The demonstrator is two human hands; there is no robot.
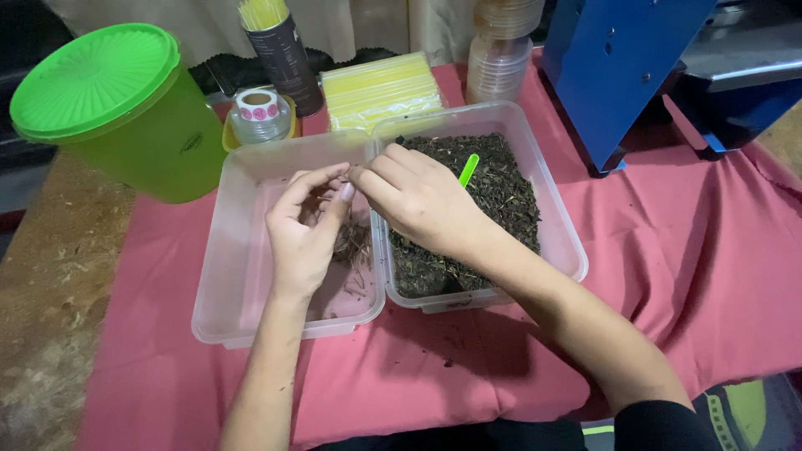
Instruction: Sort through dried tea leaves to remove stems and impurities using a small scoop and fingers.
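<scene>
Head view: both hands meet over the rim between two tubs. The left hand [305, 225] and right hand [418, 200] are pinched narrow, fingertips touching on a thin twig. Tea leaves [501, 192] lie at three o'clock, nearer the right hand; the left tub [225, 276] sits at nine.

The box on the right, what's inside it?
The right box is full of dark dried leaves, with a green scoop handle sticking up. The right hand covers part of the leaves, hiding the scoop's end.
</scene>
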